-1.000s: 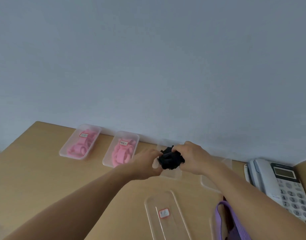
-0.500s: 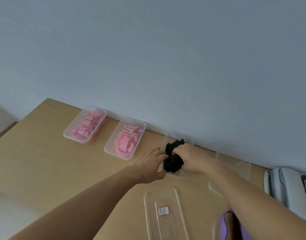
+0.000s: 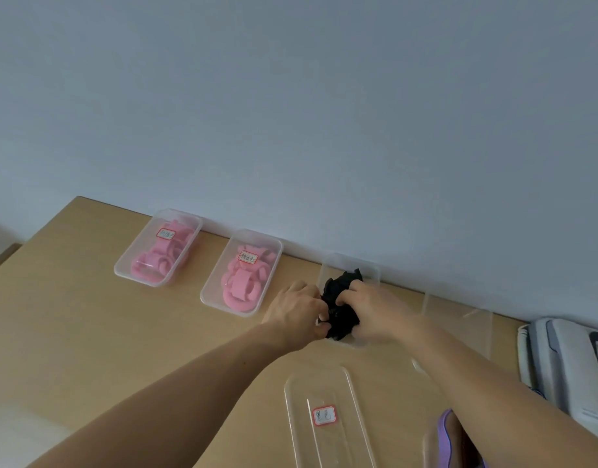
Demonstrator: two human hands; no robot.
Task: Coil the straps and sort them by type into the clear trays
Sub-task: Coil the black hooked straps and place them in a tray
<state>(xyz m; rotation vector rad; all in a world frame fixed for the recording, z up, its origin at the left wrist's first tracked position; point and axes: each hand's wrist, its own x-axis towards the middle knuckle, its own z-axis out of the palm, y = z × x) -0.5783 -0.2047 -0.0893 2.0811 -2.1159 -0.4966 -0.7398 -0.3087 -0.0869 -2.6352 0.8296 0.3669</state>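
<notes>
A bunch of black straps (image 3: 341, 300) sits in a clear tray (image 3: 371, 270) against the wall. My left hand (image 3: 297, 314) grips the bunch from the left with curled fingers. My right hand (image 3: 371, 310) holds it from the right, fingers curled over the top. Two lidded clear trays at the left hold coiled pink straps: one (image 3: 159, 248) far left, one (image 3: 243, 273) beside it. A purple strap (image 3: 446, 434) shows at the bottom edge under my right forearm.
A clear lid (image 3: 328, 417) with a red-bordered label lies on the wooden table near me. Another clear tray (image 3: 459, 319) stands right of the black one. A white desk phone (image 3: 567, 366) sits at the right edge. The wall runs close behind the trays.
My left hand has closed on the black straps from the left. The view has shifted slightly; both hands stay at the tray.
</notes>
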